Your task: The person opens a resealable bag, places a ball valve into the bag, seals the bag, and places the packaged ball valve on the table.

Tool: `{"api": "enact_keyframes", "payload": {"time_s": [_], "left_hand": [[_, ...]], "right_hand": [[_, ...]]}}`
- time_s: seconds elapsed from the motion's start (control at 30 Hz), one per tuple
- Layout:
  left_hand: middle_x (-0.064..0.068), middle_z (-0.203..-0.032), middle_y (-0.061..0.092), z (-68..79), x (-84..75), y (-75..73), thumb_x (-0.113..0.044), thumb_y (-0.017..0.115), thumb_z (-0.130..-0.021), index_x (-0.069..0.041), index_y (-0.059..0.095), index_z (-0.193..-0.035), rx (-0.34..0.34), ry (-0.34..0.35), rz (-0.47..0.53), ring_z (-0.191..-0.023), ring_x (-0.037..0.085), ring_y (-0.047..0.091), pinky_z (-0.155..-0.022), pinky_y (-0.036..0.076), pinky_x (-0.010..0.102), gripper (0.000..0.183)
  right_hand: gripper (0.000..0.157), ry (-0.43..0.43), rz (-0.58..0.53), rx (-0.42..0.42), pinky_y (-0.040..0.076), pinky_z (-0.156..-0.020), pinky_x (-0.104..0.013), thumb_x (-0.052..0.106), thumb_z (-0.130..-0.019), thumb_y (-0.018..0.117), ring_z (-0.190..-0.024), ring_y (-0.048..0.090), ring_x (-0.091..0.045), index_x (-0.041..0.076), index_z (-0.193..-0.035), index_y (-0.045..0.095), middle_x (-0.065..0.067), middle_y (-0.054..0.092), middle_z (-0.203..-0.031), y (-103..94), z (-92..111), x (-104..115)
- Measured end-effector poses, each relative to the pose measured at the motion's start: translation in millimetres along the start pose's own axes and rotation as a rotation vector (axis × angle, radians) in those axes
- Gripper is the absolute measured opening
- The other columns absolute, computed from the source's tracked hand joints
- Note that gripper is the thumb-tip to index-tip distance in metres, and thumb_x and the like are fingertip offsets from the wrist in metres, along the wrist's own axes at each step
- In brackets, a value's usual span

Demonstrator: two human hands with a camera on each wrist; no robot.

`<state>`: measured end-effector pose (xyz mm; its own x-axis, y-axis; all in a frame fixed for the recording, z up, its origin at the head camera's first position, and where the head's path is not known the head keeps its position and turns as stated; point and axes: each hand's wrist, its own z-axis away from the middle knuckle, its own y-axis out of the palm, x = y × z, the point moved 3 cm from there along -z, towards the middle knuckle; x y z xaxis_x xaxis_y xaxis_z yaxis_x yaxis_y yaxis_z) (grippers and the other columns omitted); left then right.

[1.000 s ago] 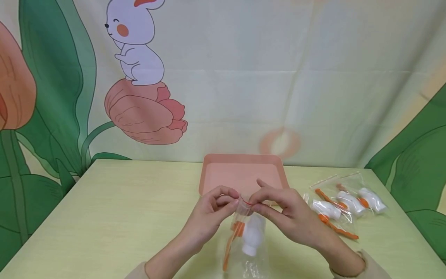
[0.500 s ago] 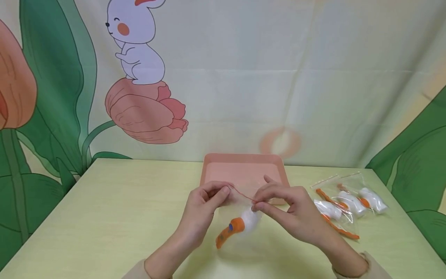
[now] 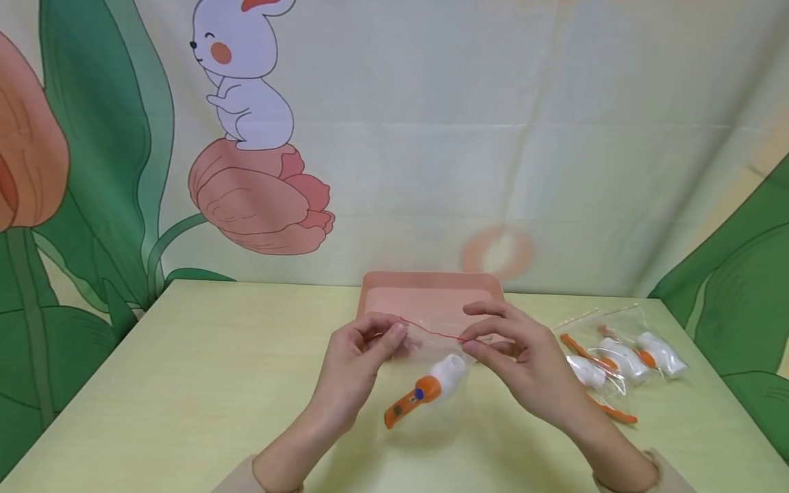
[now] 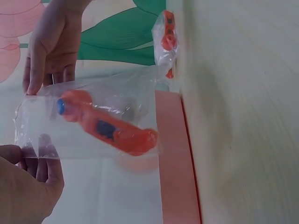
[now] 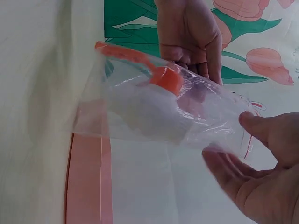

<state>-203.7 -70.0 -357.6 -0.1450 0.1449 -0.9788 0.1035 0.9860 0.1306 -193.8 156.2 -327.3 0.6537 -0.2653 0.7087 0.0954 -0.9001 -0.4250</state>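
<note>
A clear zip-lock bag (image 3: 422, 370) with a red line along its top edge hangs between my hands. It holds an orange handle-like piece (image 3: 405, 405) with a blue button and a white, rounded body (image 3: 448, 371); their exact kind is unclear. My left hand (image 3: 357, 359) pinches the bag's upper left corner between thumb and fingers. With thumb and index finger, my right hand (image 3: 527, 352) pinches the red-lined edge on the other side. Up close in the right wrist view, the bag (image 5: 140, 107) is slack and wrinkled, its contents lying towards the far end.
Beyond my hands lies a pink tray (image 3: 431, 281), partly covered by them and the bag. Several similar bags (image 3: 622, 356) with orange and white pieces lie on the table (image 3: 216, 383) at the right. A printed curtain (image 3: 382, 137) hangs behind the table.
My hands have drawn apart, stretching the red-lined edge between them. The right hand has shifted slightly right and up. Inside the bag, the orange piece has swung from upright to slanted.
</note>
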Motion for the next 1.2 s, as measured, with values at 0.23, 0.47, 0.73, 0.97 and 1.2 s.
{"api": "enact_keyframes", "payload": {"time_s": [0.23,0.47,0.73,0.97,1.2], "left_hand": [[0.006,-0.093,0.072,1.5,0.1,-3.2,-0.01,0.07,-0.099,-0.004,0.073,-0.1,0.012,0.068,-0.208,-0.089,0.02,0.067,-0.078,0.055,0.026,0.007],[0.001,-0.092,0.071,1.9,5.8,-7.2,-0.01,0.07,-0.098,-0.009,0.074,-0.098,0.053,0.108,-0.33,-0.088,0.018,0.067,-0.08,0.056,0.028,0.004],[-0.003,-0.092,0.071,4.2,9.2,-12.3,-0.014,0.072,-0.097,-0.012,0.074,-0.1,0.119,0.111,-0.421,-0.086,0.016,0.067,-0.087,0.056,0.035,0.004],[0.0,-0.092,0.072,4.8,10.8,-14.7,-0.015,0.072,-0.098,-0.013,0.073,-0.101,0.172,0.12,-0.429,-0.085,0.019,0.068,-0.082,0.056,0.033,0.003],[0.004,-0.09,0.071,5.9,11.9,-14.0,-0.014,0.072,-0.098,-0.01,0.071,-0.098,0.199,0.125,-0.391,-0.08,0.022,0.066,-0.076,0.059,0.035,0.004]], "right_hand": [[0.008,0.078,0.124,0.059,0.059,-0.071,-0.03,0.01,-0.094,0.076,-0.082,0.067,-0.012,0.016,-0.099,0.078,0.007,0.073,-0.096,-2.5,4,-3],[0.011,0.029,0.155,0.125,0.056,-0.069,-0.027,0.009,-0.093,0.077,-0.074,0.063,-0.01,0.02,-0.096,0.077,0.008,0.071,-0.086,-1.1,10,-12],[0.012,0.007,0.165,0.149,0.056,-0.066,-0.027,0.01,-0.092,0.078,-0.071,0.062,-0.008,0.021,-0.096,0.077,0.009,0.071,-0.084,2.0,13,-18],[0.012,-0.038,0.161,0.15,0.057,-0.066,-0.027,0.006,-0.091,0.078,-0.074,0.064,-0.008,0.017,-0.097,0.078,0.009,0.072,-0.086,3.3,13,-18],[0.014,-0.029,0.172,0.185,0.057,-0.066,-0.027,0.007,-0.091,0.079,-0.077,0.064,-0.007,0.019,-0.098,0.078,0.014,0.071,-0.088,3.2,16,-20]]}}
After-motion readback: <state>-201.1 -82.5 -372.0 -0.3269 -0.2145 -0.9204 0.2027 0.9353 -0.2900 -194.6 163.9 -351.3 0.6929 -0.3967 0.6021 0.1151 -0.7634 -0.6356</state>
